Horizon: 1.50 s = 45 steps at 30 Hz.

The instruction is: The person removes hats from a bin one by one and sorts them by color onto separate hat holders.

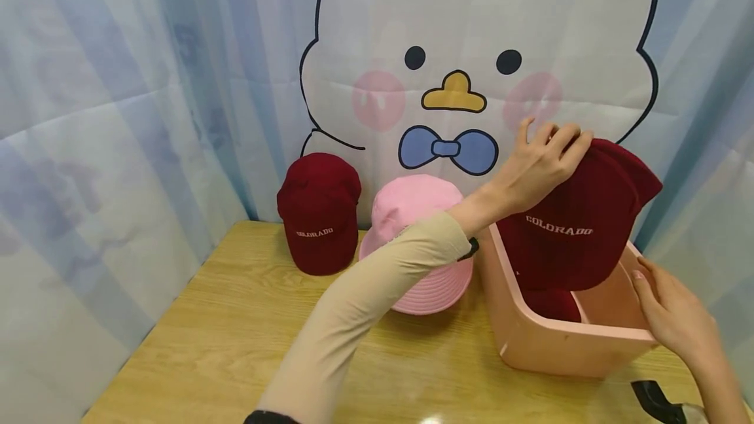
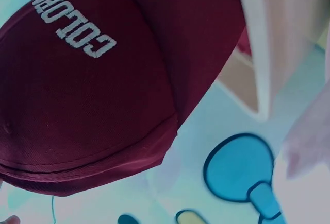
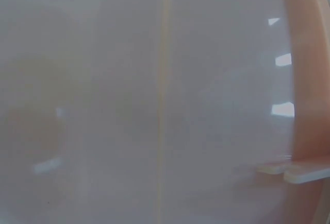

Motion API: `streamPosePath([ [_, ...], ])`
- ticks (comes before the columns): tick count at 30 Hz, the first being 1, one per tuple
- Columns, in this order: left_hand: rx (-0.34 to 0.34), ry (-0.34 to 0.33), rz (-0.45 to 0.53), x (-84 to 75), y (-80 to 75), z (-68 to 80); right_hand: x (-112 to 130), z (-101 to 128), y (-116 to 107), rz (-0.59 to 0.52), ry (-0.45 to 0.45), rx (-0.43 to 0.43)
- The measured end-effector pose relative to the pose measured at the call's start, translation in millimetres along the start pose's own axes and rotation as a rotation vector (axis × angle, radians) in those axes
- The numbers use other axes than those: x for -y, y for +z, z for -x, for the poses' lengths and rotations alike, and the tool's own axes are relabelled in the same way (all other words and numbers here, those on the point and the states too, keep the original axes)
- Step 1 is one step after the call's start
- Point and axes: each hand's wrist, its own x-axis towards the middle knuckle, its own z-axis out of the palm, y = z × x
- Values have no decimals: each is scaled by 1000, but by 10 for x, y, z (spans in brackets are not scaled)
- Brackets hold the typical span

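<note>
A dark red COLORADO baseball cap (image 1: 580, 254) hangs brim-down above the peach bin (image 1: 559, 349), its brim overlapping the opening in the head view. My left hand (image 1: 538, 165) holds the cap by its upper edge, with the arm reaching across from the left. In the left wrist view the cap (image 2: 87, 100) fills the upper left, its lettering upside down. My right hand (image 1: 677, 313) grips the bin's right rim, thumb at the edge. Inside the bin lies a dark red piece of fabric (image 1: 550, 305), partly hidden below the held cap.
Another dark red COLORADO cap (image 1: 321, 214) stands at the table's back left. Beside it, a pink bucket hat (image 1: 418, 198) is partly covered by my left sleeve (image 1: 377, 293). A curtain with a cartoon face (image 1: 459, 12) hangs behind the wooden table (image 1: 230, 345).
</note>
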Motion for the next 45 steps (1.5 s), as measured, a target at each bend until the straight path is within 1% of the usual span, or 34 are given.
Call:
streamPosePath([
  [3, -2, -17, 6, 148, -122, -25, 12, -2, 4, -1, 5, 3],
  [6, -15, -34, 17, 310, -228, -5, 39, -15, 15, -4, -3, -9],
  [8, -24, -44, 33, 419, -284, 34, 47, -24, 22, -7, -2, -5],
  [11, -46, -54, 49, 581, -339, 136, 60, -34, 36, -9, 4, 5],
  [13, -78, -55, 41, 682, -363, 224, 62, -41, 45, -11, 5, 13],
  [16, -149, -55, 40, 817, -380, 385, 65, -47, 53, -22, -6, 4],
  [20, -233, -73, 78, 997, -412, 569, 58, -49, 64, -38, -22, -13],
  [24, -302, -110, 131, 1215, -495, 652, 51, -44, 67, -32, -23, -18],
  [27, -347, -131, 144, 1403, -573, 708, 50, -30, 66, -26, -16, -20],
  [29, -365, -143, 136, 1531, -617, 763, 47, -23, 64, -25, -13, -20],
  [34, -364, -169, 113, 1833, -668, 936, 17, -12, 53, -23, -4, -25],
  [39, -342, -209, 105, 2101, -654, 1105, -27, -10, 48, -23, -9, -31],
  [41, -308, -223, 98, 2205, -630, 1174, -36, -10, 42, -24, -10, -29],
  [45, -217, -242, 65, 2403, -555, 1322, -45, 2, 36, -26, -10, -25],
])
